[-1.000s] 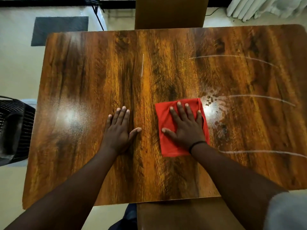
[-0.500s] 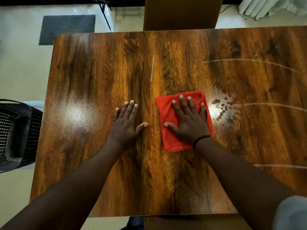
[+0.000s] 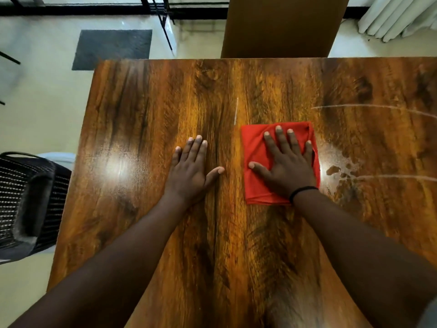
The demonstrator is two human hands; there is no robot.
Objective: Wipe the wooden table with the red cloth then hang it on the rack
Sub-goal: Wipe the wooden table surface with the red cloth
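Observation:
A folded red cloth [image 3: 254,147] lies flat on the glossy wooden table [image 3: 142,119], right of centre. My right hand [image 3: 287,162] presses down on the cloth with fingers spread, a black band at its wrist. My left hand [image 3: 190,168] rests flat on the bare wood to the left of the cloth, fingers apart, holding nothing. Wet droplets and thin white streaks [image 3: 343,171] mark the wood to the right of the cloth. A black metal rack frame [image 3: 165,27] stands on the floor beyond the table's far left corner.
A black mesh chair [image 3: 28,200] stands by the table's left edge. A brown chair back [image 3: 281,27] stands at the far edge. A dark floor mat [image 3: 112,49] lies on the pale floor, and white curtains [image 3: 397,15] hang at top right.
My right hand has slid the red cloth away from me, toward the far edge. My left hand stays flat on the wood. The view has shifted, showing more floor beyond the table.

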